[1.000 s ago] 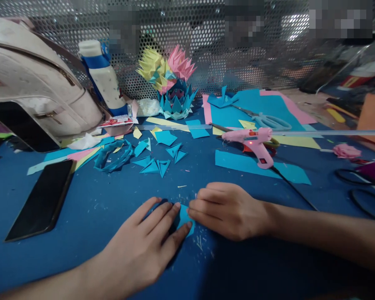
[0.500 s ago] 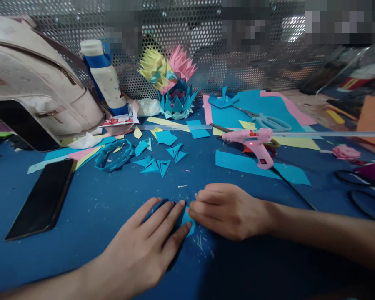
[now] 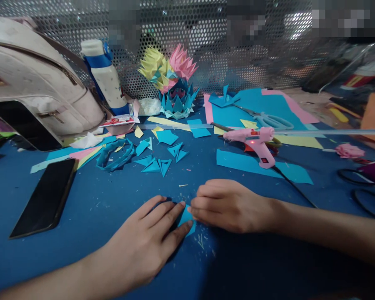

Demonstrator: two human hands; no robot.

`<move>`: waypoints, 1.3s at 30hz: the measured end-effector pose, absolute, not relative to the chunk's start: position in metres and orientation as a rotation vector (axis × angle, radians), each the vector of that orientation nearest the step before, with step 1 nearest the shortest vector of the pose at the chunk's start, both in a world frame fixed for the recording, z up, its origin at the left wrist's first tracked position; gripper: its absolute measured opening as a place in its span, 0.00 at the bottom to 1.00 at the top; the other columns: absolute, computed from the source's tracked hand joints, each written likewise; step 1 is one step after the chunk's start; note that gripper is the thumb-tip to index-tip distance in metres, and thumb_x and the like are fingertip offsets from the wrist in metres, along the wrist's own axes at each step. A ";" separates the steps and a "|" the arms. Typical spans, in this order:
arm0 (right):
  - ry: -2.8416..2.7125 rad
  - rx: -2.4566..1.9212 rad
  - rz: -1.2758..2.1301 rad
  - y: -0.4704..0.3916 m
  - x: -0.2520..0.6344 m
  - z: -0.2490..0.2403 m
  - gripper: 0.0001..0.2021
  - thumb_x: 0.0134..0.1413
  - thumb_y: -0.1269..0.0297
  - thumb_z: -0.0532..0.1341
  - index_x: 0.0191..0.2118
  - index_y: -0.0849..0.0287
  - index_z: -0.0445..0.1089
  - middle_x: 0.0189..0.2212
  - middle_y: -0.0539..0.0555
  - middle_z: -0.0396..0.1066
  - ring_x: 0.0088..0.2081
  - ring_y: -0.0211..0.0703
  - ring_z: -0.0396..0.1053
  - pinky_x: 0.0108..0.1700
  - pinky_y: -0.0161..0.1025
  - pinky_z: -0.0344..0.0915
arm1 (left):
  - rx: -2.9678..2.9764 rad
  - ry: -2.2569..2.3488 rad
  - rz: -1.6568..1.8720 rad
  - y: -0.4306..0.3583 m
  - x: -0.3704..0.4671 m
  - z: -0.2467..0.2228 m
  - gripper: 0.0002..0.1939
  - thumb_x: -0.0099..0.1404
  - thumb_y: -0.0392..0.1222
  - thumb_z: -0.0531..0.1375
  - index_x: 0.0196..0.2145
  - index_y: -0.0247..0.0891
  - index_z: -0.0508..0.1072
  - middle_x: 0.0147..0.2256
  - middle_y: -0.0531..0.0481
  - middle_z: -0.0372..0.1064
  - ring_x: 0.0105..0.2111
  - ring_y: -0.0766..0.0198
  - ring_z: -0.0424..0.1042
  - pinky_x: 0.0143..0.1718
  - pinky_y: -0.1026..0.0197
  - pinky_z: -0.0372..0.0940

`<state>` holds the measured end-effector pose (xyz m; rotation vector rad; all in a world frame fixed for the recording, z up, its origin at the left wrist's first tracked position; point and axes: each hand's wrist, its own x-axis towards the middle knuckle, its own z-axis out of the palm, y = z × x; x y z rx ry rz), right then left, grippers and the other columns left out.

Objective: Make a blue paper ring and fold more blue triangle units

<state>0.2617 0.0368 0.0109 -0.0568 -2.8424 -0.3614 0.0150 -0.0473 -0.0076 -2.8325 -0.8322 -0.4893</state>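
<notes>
A small piece of blue paper (image 3: 187, 216) lies on the blue tabletop between my hands. Fingers apart and stretched out, my left hand (image 3: 153, 237) rests over its left side, with thumb and index finger pressing it down. My right hand (image 3: 228, 204) is closed, its fingertips pinched at the paper's right edge. Beyond them lie several folded blue paper triangles (image 3: 164, 166) and a ring of joined blue pieces (image 3: 115, 155). A pink glue gun (image 3: 253, 139) with a lit red light rests over a blue paper strip (image 3: 287, 173).
Two dark phones (image 3: 45, 200) (image 3: 25, 125), a pale backpack (image 3: 34, 75) and a bottle (image 3: 103, 79) are on the left. Folded paper flowers (image 3: 178, 100) stand by a perforated metal panel (image 3: 206, 71). Scissors (image 3: 273, 121) lie on coloured sheets, and the glue gun's cord trails right.
The view has shifted slightly. My right hand has moved up a little at the paper's edge; my left hand stays pressed on the paper.
</notes>
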 end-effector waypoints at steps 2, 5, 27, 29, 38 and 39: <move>-2.844 -0.088 -0.292 0.038 0.261 0.011 0.14 0.69 0.72 0.51 0.44 0.57 0.74 0.34 0.51 0.73 0.34 0.41 0.65 0.37 0.42 0.63 | -2.829 -0.819 -0.482 -0.046 0.015 -0.005 0.19 0.75 0.37 0.48 0.58 0.34 0.71 0.55 0.38 0.70 0.53 0.50 0.68 0.59 0.46 0.56; -2.845 -0.147 -0.177 0.039 0.261 0.010 0.14 0.72 0.65 0.50 0.42 0.56 0.73 0.34 0.51 0.72 0.34 0.41 0.62 0.36 0.43 0.60 | -2.818 -0.791 -0.473 -0.046 0.015 -0.004 0.20 0.76 0.36 0.47 0.58 0.33 0.71 0.55 0.38 0.71 0.53 0.50 0.69 0.60 0.47 0.56; -2.986 -0.264 -0.043 0.033 0.259 0.016 0.14 0.73 0.64 0.48 0.40 0.58 0.69 0.31 0.50 0.65 0.31 0.43 0.55 0.37 0.43 0.52 | -2.839 -0.651 -0.496 -0.046 0.016 0.000 0.20 0.77 0.32 0.44 0.53 0.28 0.74 0.53 0.41 0.73 0.47 0.54 0.72 0.55 0.51 0.62; -2.989 -0.278 -0.039 0.034 0.256 0.015 0.12 0.72 0.63 0.50 0.42 0.58 0.70 0.31 0.50 0.66 0.30 0.42 0.54 0.35 0.43 0.51 | -2.842 -0.656 -0.503 -0.047 0.015 0.000 0.20 0.77 0.32 0.44 0.53 0.27 0.74 0.53 0.41 0.73 0.47 0.54 0.72 0.55 0.51 0.63; -3.105 -0.204 -0.062 0.032 0.261 0.030 0.07 0.67 0.63 0.57 0.41 0.59 0.71 0.28 0.52 0.66 0.32 0.44 0.57 0.34 0.44 0.51 | -2.860 -0.666 -0.552 -0.047 0.016 -0.002 0.20 0.76 0.31 0.45 0.52 0.27 0.74 0.52 0.39 0.74 0.45 0.52 0.73 0.50 0.50 0.67; -3.117 -0.193 -0.095 0.030 0.263 0.033 0.06 0.66 0.64 0.58 0.39 0.59 0.71 0.28 0.52 0.65 0.31 0.45 0.56 0.34 0.44 0.50 | -2.867 -0.662 -0.563 -0.047 0.016 -0.002 0.19 0.76 0.32 0.46 0.52 0.27 0.74 0.52 0.38 0.74 0.45 0.52 0.73 0.50 0.50 0.68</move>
